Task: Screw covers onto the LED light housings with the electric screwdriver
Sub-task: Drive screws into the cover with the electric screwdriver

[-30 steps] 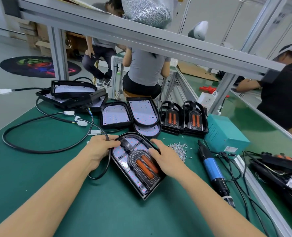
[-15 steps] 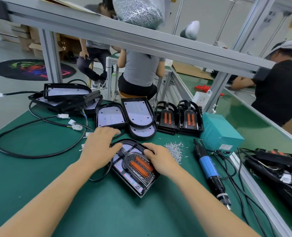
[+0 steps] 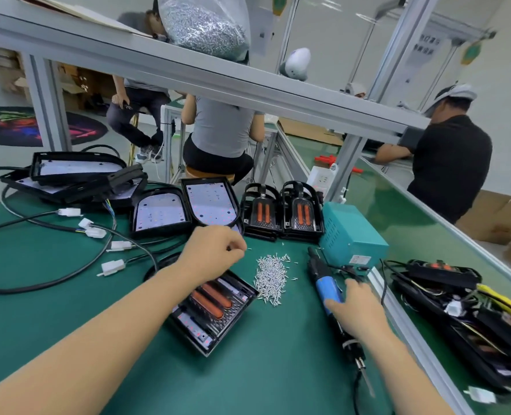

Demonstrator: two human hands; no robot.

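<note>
Now both hands have left the black LED housing with its orange-slotted cover (image 3: pixel 215 313).
Left hand (image 3: pixel 215 250) pinches a small silver screw (image 3: pixel 248 249); right hand (image 3: pixel 356 307) closes on the blue electric screwdriver (image 3: pixel 327 287).

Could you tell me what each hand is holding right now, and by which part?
The right hand grips the electric screwdriver around its blue body. The left hand seems to pinch a small screw at its fingertips.

Green mat (image 3: pixel 68 319) ran under both your hands. Beneath your left hand (image 3: pixel 215 250) sat a black housing (image 3: pixel 215 313) with two orange bars on a dark ribbed cover. Between your hands, a silver pile of screws (image 3: pixel 270 278). Your right hand (image 3: pixel 357 310) lay on a blue-and-black screwdriver (image 3: pixel 327 287); beyond it, a teal box (image 3: pixel 350 232).
</note>
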